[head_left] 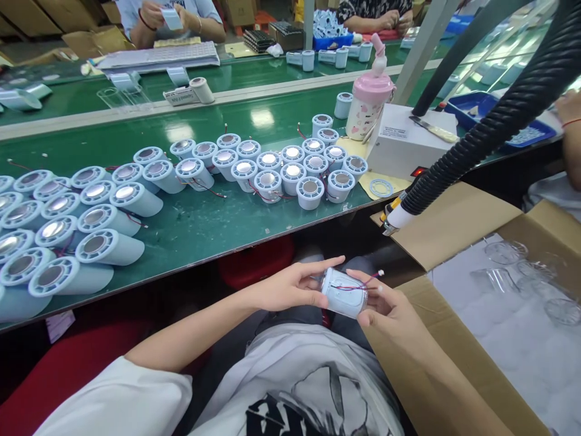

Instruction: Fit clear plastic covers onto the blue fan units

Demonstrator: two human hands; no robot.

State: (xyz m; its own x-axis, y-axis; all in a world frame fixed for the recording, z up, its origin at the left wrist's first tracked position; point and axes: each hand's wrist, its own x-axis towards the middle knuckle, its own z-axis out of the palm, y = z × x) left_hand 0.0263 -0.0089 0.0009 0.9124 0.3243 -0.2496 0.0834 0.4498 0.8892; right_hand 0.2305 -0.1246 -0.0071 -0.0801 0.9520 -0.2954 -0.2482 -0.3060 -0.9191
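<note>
Both my hands hold one pale blue cylinder part (345, 293) over my lap, below the table's edge. My left hand (290, 286) grips its left end, fingers stretched over the top. My right hand (385, 306) cups its right side, with thin red wires (363, 284) from the part running across my fingers. Several alike cylinders with round metal faces (290, 166) stand and lie in rows on the green table (204, 224) in front of me.
An open cardboard box (454, 224) with clear plastic cups on white sheet sits at my right. A black ribbed hose (499, 115) slants over it. A white machine box (408, 142) and pink bottle (370, 100) stand on the table. Other people work across the table.
</note>
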